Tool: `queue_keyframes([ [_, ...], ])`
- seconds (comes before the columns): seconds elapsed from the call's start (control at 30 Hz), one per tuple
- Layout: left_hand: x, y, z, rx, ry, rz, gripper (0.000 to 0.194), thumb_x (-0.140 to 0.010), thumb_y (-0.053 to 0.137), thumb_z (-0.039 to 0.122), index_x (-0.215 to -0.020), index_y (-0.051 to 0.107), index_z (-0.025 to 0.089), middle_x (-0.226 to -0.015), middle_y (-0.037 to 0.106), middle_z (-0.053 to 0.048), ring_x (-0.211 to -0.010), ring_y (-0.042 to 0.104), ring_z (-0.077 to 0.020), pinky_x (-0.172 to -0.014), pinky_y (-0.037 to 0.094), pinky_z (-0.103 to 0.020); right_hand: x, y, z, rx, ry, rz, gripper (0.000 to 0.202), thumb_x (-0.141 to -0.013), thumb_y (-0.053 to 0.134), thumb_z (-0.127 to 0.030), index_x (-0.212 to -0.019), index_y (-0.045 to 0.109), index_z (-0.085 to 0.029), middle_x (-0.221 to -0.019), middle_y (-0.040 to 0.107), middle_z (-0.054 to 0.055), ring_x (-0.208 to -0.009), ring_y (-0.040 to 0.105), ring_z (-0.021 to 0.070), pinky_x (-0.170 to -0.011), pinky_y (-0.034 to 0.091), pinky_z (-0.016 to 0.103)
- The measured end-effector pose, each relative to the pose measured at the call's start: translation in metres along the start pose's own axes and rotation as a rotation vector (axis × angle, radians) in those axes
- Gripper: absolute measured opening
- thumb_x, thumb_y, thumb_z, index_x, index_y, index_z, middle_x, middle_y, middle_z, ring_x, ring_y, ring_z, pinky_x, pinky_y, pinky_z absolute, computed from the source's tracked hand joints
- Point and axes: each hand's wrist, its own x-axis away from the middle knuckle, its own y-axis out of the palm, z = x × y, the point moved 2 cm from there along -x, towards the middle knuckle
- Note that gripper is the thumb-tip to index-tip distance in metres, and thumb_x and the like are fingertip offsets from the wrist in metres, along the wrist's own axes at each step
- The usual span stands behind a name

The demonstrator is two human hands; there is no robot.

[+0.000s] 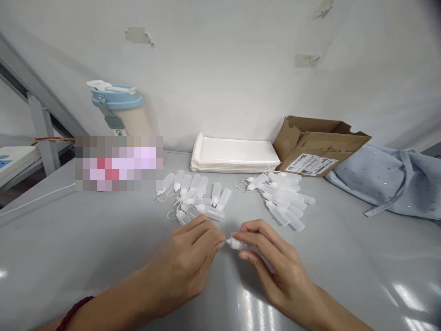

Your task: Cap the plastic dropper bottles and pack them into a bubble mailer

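Fingers of my right hand (275,271) are wrapped round a small translucent squeeze bottle (236,243), its white pointed nozzle aimed left. At that nozzle tip, my left hand (193,257) is closed in a pinch; a thin bit shows between fingertips and nozzle, but what they hold is mostly hidden. Just beyond my left hand lies a loose group of similar bottles (210,213), some with thin looped cords. A second pile of such bottles (282,197) lies beyond my right hand.
Against the wall stand a stack of white padded envelopes (237,154) and an open cardboard box (320,142). Blue-grey fabric (396,184) lies at right. A tumbler with a blue lid (119,101) stands at back left, behind a blurred-out patch. A white cable (41,197) crosses the table's left side.
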Motion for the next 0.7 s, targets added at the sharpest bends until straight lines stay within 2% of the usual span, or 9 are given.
queue_keyframes([
  [0.23,0.004,0.003,-0.003,-0.107,0.126,0.048,0.027,-0.080,0.043,-0.006,-0.093,0.056,0.014,-0.076,0.061,-0.005,-0.068,0.051,-0.0172,-0.060,0.045,-0.031,-0.002,0.000,0.001,-0.046,0.026,-0.008,0.029,-0.089,0.041,-0.005,-0.115,0.051,-0.015,-0.100,0.049,0.009,-0.090,0.055,0.0159,-0.074,0.050,0.026],
  [0.37,0.001,-0.002,-0.010,-0.138,0.147,0.041,0.023,-0.080,0.049,-0.005,-0.093,0.057,0.012,-0.080,0.063,-0.006,-0.075,0.055,-0.0181,-0.068,0.048,-0.033,-0.004,-0.003,0.005,0.011,0.044,-0.057,0.029,-0.091,0.043,-0.009,-0.118,0.048,-0.017,-0.105,0.049,0.009,-0.096,0.055,0.0161,-0.079,0.049,0.026],
  [0.47,-0.005,-0.013,-0.019,-0.205,0.132,0.131,0.015,-0.083,0.053,0.001,-0.092,0.058,0.013,-0.079,0.064,-0.005,-0.076,0.057,-0.0172,-0.074,0.048,-0.032,-0.007,-0.012,0.011,0.159,0.091,-0.042,0.030,-0.091,0.047,-0.018,-0.122,0.045,-0.016,-0.112,0.048,0.011,-0.102,0.054,0.0179,-0.084,0.049,0.029],
  [0.57,-0.009,-0.025,-0.032,-0.308,0.028,0.225,0.011,-0.084,0.054,0.006,-0.088,0.060,0.016,-0.078,0.063,-0.003,-0.074,0.056,-0.0163,-0.072,0.047,-0.031,-0.010,-0.026,0.021,0.386,0.178,0.059,0.031,-0.092,0.048,-0.025,-0.121,0.046,-0.014,-0.115,0.049,0.013,-0.100,0.055,0.0208,-0.080,0.049,0.033],
  [0.63,-0.009,-0.030,-0.040,-0.370,-0.013,0.227,0.011,-0.086,0.054,0.009,-0.089,0.061,0.017,-0.080,0.063,-0.003,-0.074,0.055,-0.0162,-0.069,0.046,-0.029,-0.011,-0.035,0.028,0.545,0.222,0.100,0.027,-0.092,0.046,-0.027,-0.115,0.051,-0.013,-0.109,0.054,0.013,-0.092,0.057,0.0226,-0.073,0.050,0.035],
  [0.7,-0.008,-0.030,-0.047,-0.423,-0.020,0.200,0.012,-0.087,0.052,0.012,-0.090,0.062,0.018,-0.081,0.062,-0.003,-0.075,0.054,-0.0167,-0.068,0.046,-0.029,-0.011,-0.042,0.033,0.692,0.244,0.111,0.022,-0.091,0.046,-0.026,-0.103,0.057,-0.013,-0.093,0.061,0.011,-0.081,0.059,0.0237,-0.065,0.049,0.036],
])
